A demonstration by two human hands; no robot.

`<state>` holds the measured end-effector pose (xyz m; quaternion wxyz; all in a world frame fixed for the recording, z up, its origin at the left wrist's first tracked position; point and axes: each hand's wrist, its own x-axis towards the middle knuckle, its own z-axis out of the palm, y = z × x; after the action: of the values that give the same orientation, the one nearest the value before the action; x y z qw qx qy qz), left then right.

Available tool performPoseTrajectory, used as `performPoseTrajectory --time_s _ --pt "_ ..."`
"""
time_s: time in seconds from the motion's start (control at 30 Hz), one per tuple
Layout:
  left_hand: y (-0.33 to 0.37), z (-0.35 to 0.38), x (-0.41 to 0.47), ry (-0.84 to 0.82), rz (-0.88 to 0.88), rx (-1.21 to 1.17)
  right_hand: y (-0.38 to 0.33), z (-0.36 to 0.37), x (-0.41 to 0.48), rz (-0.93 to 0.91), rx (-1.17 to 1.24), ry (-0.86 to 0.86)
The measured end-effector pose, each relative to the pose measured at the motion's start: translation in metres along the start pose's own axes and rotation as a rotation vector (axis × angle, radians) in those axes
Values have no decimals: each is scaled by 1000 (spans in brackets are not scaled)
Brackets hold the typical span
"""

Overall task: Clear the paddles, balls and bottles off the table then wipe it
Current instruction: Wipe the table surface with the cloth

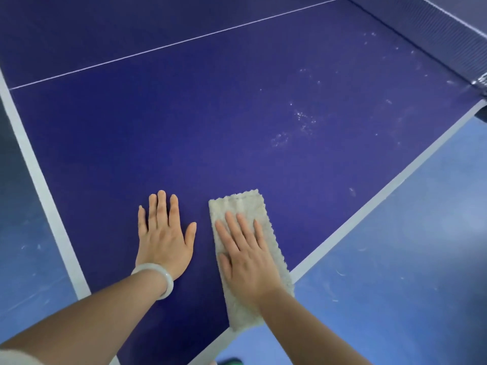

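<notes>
The dark blue table-tennis table point(184, 127) fills the view, with no paddles, balls or bottles in sight. A folded beige cloth point(242, 206) lies flat near the table's near corner. My right hand point(245, 254) presses flat on the cloth with straight fingers. My left hand point(163, 235), with a pale bangle on the wrist, rests flat on the bare tabletop just left of the cloth. White specks and smears point(303, 122) mark the surface to the far right.
The net point(434, 30) runs along the far right. White edge lines border the table on the left point(39, 180) and right point(369, 206). Blue floor point(408, 259) lies beyond both edges. A white centre line point(171, 44) crosses the far surface.
</notes>
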<state>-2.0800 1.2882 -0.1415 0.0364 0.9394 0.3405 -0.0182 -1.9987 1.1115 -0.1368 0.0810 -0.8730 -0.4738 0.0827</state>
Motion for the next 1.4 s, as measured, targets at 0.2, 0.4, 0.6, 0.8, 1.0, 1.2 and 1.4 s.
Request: performPoseTrajectory --time_s 0.2,0.4,0.6,0.8,1.0,1.2,1.4 --pt "-1 2 2 9 -3 14 114 -20 6 229 -129 9" --pt "-1 0 2 -1 -1 14 92 -15 16 565 14 76" --pt "0 1 1 -13 18 5 9 -6 32 -72 -4 -21" --pt "1 -1 2 -50 3 21 88 -17 107 20 -61 -18" --pt "1 -3 1 -62 -5 29 93 -19 67 338 7 23" --pt "2 -4 2 -75 -17 30 48 -15 85 -223 -67 -97" --pt "16 -12 7 -99 -103 -4 125 -37 151 -95 -71 -130"
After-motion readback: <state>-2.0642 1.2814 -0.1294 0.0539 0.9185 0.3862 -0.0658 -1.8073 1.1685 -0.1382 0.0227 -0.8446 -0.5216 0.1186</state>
